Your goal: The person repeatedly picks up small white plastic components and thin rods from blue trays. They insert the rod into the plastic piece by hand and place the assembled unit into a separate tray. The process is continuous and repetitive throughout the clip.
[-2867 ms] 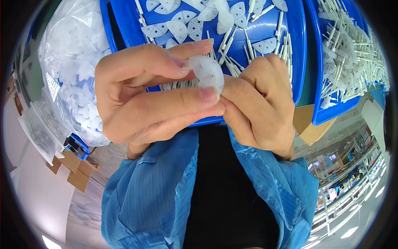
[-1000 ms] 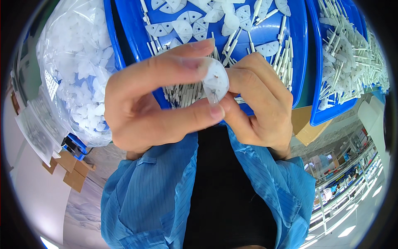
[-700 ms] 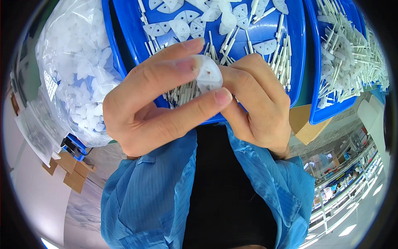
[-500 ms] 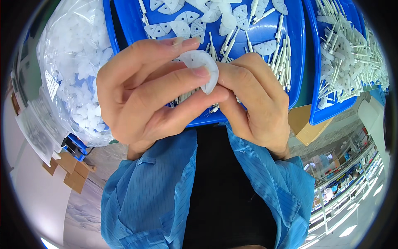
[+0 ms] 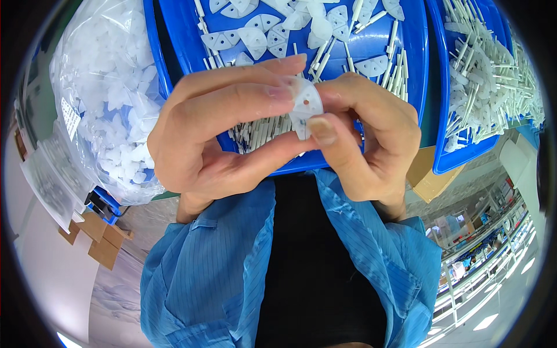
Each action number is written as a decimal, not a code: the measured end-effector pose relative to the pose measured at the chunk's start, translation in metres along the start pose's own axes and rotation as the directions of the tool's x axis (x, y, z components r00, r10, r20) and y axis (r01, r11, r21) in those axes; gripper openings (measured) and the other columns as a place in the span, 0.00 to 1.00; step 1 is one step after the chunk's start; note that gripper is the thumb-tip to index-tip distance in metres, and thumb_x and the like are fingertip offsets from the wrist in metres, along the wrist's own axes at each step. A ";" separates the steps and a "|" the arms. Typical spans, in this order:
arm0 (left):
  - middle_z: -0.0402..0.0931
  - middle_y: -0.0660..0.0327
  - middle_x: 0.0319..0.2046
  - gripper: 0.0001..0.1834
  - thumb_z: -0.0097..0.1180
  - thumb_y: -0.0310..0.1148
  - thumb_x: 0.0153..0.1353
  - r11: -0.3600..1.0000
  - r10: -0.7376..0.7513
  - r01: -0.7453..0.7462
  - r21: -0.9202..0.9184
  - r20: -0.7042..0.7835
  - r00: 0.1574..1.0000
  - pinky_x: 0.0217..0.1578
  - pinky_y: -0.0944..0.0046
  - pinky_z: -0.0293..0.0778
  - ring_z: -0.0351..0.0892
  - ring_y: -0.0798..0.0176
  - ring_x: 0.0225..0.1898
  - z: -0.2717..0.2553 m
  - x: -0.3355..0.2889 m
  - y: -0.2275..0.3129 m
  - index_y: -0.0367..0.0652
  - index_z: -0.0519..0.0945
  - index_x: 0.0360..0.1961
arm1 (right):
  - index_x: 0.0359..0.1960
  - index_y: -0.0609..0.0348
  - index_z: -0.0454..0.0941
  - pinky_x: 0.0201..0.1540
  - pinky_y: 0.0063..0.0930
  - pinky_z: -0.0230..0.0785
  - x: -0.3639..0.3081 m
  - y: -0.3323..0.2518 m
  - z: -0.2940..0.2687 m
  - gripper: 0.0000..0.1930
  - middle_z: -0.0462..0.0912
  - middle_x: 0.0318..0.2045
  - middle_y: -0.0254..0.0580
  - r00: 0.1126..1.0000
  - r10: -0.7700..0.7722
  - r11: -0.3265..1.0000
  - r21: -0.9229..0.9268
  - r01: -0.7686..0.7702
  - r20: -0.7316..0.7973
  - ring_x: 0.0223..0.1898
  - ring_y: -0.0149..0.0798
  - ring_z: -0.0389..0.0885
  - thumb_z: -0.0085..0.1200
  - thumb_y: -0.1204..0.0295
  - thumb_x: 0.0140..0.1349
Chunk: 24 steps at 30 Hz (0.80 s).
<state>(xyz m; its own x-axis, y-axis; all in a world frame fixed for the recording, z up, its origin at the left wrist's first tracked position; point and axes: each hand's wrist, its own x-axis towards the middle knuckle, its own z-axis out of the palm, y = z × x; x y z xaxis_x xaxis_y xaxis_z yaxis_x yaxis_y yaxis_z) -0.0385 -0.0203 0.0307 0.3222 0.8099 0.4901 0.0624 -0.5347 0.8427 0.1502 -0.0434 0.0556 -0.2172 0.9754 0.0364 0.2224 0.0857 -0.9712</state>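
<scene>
Between both hands, above the near part of a blue tray (image 5: 371,43), a white translucent fan-shaped plastic piece (image 5: 308,103) with small holes is held up. My left hand (image 5: 223,119) pinches its left side, fingertips over the top edge and thumb below. My right hand (image 5: 365,127) grips its right side between thumb and index finger. Both hands are closed on it. Whether a rod is also in the fingers is hidden. In the tray lie several similar white pieces (image 5: 255,42) and many thin white rods (image 5: 264,133).
At the left stands a clear plastic bag (image 5: 116,87) full of white pieces. Another blue tray (image 5: 444,156) on the right is heaped with rods joined to white pieces (image 5: 481,81). A cardboard box (image 5: 435,174) sits below the trays at the right.
The white piece has turned so its holed face shows, and it has shifted slightly right. My right thumb has come onto its front. My left fingers have moved right along with it.
</scene>
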 end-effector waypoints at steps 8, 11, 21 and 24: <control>0.77 0.47 0.39 0.32 0.75 0.23 0.42 0.995 0.096 -0.096 0.020 0.024 0.995 0.46 0.43 0.81 0.82 0.48 0.44 -0.001 0.000 -0.004 0.34 0.71 0.48 | 0.37 0.68 0.79 0.23 0.15 0.55 0.003 -0.008 -0.010 0.09 0.79 0.26 0.36 0.976 0.174 0.978 0.093 -0.186 0.130 0.20 0.21 0.66 0.61 0.75 0.57; 0.77 0.48 0.38 0.33 0.75 0.23 0.42 0.996 0.077 -0.079 0.042 0.044 0.996 0.45 0.44 0.82 0.82 0.47 0.43 0.000 -0.001 -0.002 0.33 0.71 0.49 | 0.36 0.68 0.79 0.23 0.15 0.55 0.000 -0.008 -0.008 0.08 0.79 0.26 0.37 0.948 0.300 0.933 0.175 -0.314 0.104 0.20 0.23 0.66 0.59 0.75 0.59; 0.74 0.48 0.41 0.22 0.74 0.30 0.45 0.977 -0.208 0.206 -0.047 -0.027 0.978 0.41 0.57 0.82 0.83 0.51 0.40 -0.008 -0.004 0.007 0.36 0.76 0.39 | 0.47 0.69 0.74 0.30 0.22 0.64 0.000 -0.005 -0.008 0.12 0.79 0.35 0.43 0.976 0.059 0.972 0.212 -0.104 0.211 0.28 0.29 0.73 0.50 0.79 0.63; 0.75 0.48 0.42 0.22 0.73 0.31 0.47 0.951 -0.291 0.278 -0.134 -0.093 0.952 0.43 0.62 0.79 0.81 0.53 0.42 -0.005 -0.003 0.011 0.35 0.76 0.40 | 0.48 0.69 0.74 0.29 0.17 0.66 -0.002 -0.015 -0.003 0.12 0.80 0.37 0.42 0.962 0.175 0.965 0.155 -0.209 0.212 0.27 0.27 0.75 0.52 0.81 0.62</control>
<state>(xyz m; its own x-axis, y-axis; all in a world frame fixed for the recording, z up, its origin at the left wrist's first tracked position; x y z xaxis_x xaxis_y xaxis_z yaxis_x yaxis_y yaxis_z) -0.0435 -0.0277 0.0392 0.2007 0.9494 0.2417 0.0228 -0.2511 0.9677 0.1505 -0.0464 0.0707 -0.3711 0.9101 -0.1845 0.1129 -0.1530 -0.9818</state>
